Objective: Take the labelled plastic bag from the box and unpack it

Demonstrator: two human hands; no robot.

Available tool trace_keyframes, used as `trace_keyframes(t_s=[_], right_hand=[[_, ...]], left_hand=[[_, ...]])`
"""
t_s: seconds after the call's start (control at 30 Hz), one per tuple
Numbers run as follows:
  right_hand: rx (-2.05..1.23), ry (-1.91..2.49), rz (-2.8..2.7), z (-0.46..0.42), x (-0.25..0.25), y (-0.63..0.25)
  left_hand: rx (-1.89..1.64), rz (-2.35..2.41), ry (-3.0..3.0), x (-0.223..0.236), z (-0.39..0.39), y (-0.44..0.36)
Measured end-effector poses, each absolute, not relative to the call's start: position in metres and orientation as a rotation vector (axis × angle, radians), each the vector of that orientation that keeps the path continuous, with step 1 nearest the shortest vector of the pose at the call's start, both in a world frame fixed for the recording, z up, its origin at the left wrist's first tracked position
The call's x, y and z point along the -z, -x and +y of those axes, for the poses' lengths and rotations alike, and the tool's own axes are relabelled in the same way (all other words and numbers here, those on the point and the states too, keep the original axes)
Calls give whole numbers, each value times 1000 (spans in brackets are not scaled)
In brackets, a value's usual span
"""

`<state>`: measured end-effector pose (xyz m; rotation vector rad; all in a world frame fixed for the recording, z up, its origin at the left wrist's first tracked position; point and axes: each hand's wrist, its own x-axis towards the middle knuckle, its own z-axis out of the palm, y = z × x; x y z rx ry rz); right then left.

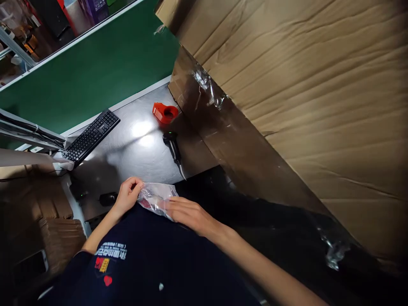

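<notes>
A clear plastic bag (157,194) with whitish and reddish contents lies across both my hands, close against my dark shirt at the table's near edge. At its left corner, my left hand (128,196) is closed, with thumb and forefinger pinching the plastic. My right hand (188,213) grips the bag's right side, its fingers together over the top and its thumb hidden. What is inside the bag is too blurred to name. Beyond the bag, a black handheld barcode scanner (173,148) lies on the metal table (137,157).
An orange-red tape dispenser (165,112) sits behind the scanner. At the left are a black keyboard (92,136), a dark mouse (108,199) and a pale arm-like shape (28,158). A large cardboard box (302,106) fills the right; a green partition (95,68) borders the back.
</notes>
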<state>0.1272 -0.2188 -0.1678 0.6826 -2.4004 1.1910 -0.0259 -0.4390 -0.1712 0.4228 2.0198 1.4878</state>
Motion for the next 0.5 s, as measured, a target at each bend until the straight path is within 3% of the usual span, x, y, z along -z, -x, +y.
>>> trace_keyframes(t_s=[0.07, 0.27, 0.5], right_hand=[[-1278, -531, -2344, -221, 168, -130], [-1643, 462, -2291, -226, 146, -121], [-1757, 818, -1992, -235, 148, -113]], left_hand=[[-1502, 1887, -426, 170, -438, 30], [-1359, 1762, -413, 174, -430, 38], [-1398, 1708, -336, 168, -417, 47]])
